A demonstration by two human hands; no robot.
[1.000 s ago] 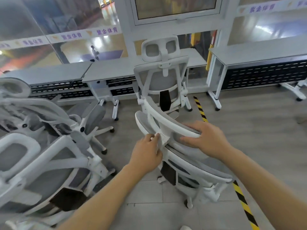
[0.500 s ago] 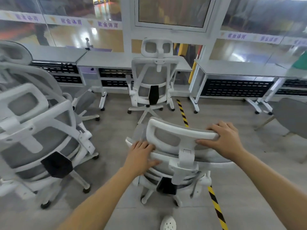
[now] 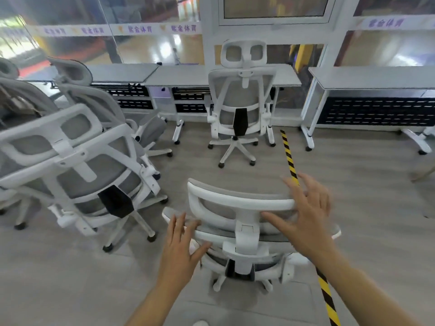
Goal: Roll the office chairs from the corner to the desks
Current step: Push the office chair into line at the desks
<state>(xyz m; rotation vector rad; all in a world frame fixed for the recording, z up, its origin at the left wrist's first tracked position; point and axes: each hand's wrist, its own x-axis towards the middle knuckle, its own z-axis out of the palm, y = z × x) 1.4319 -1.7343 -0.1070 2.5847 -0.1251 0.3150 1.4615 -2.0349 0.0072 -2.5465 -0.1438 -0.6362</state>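
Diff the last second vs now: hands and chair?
Both hands let go. The right hand, which gripped the headrest of the near chair, is now open with spread fingers just off it. The left hand has come off the backrest edge, fingers straight. The chair's back turned to face the person earlier. The chair at the desk and the cluster of chairs on the left stayed put.

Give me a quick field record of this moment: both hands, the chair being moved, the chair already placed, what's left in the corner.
left hand: open, fingers spread by the backrest's left edge
right hand: open, blurred, by the headrest's right end; contact unclear
near chair: in front of the person, back toward camera, not gripped
placed chair: tucked at the middle desk
corner chairs: clustered at left
floor tape: yellow-black stripe, right of near chair
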